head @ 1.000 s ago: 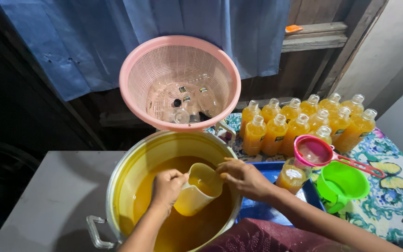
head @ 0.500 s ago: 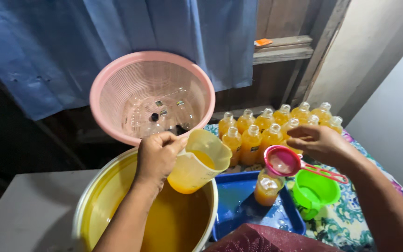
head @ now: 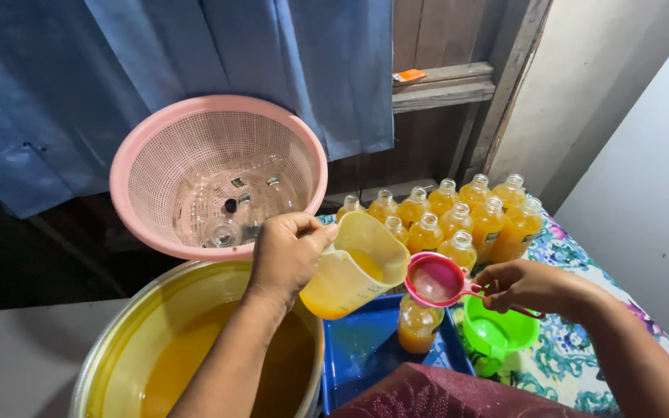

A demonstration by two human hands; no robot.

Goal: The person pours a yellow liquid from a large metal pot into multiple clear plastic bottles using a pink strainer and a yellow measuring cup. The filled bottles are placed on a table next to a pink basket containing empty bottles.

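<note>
My left hand (head: 286, 251) grips the handle of a pale yellow plastic jug (head: 356, 267) holding orange liquid, tilted toward a pink strainer (head: 434, 279). My right hand (head: 530, 286) holds the strainer's handle, keeping it over the mouth of a partly filled bottle (head: 416, 327) that stands in a blue tray (head: 365, 348). Below my left arm is a big yellow pot (head: 129, 340) of orange liquid.
A pink mesh basket (head: 141, 155) leans behind the pot with empty clear bottles inside. Several filled orange bottles (head: 458, 213) stand at the back on a flowered cloth (head: 574, 364). A green funnel-like cup (head: 497, 333) sits beside the tray. A blue curtain hangs behind.
My left hand lifted the jug out of the pot and carried it right toward the strainer. My right hand took hold of the strainer handle.
</note>
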